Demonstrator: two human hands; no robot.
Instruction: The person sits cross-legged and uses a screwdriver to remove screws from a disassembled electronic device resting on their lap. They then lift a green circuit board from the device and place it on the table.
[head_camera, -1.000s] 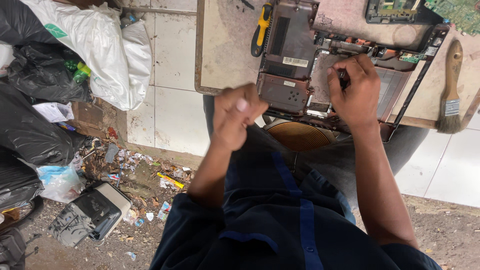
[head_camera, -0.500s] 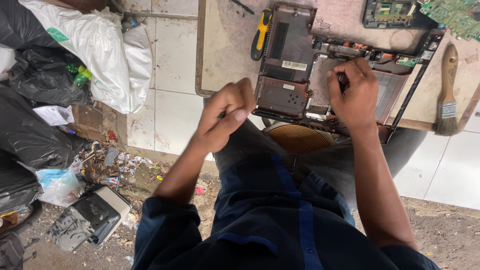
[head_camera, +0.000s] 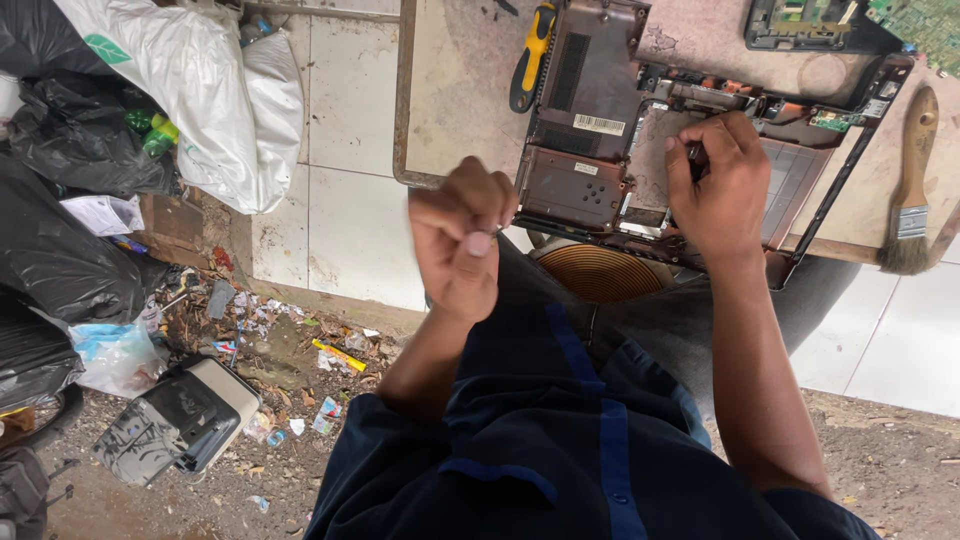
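My right hand (head_camera: 722, 190) rests on the opened laptop base (head_camera: 640, 150), fingers curled down into its middle; I pinch a small dark tool there, though most of it is hidden under my fingers, so I cannot tell what kind it is. The laptop base lies on the worn surface (head_camera: 460, 90), its near edge hanging just over the rim toward my lap.

My left hand (head_camera: 462, 240) floats off the surface, just beside the left corner of the laptop base. Its fingers are clenched with thumb pressed against fingertips; whether that grip holds something tiny I cannot tell, the hand being blurred.

A yellow-handled screwdriver (head_camera: 531, 55) lies on the surface just beside the laptop base's far left corner. A paintbrush (head_camera: 910, 190) with a wooden handle lies to the right, bristles pointing toward me. Circuit boards (head_camera: 815, 20) sit at the far right edge of the view.

Below my left arm, on the dirt floor, sits a grey and black device (head_camera: 175, 420) among scattered litter. White and black bags (head_camera: 180, 90) are heaped to the left against the tiled floor.
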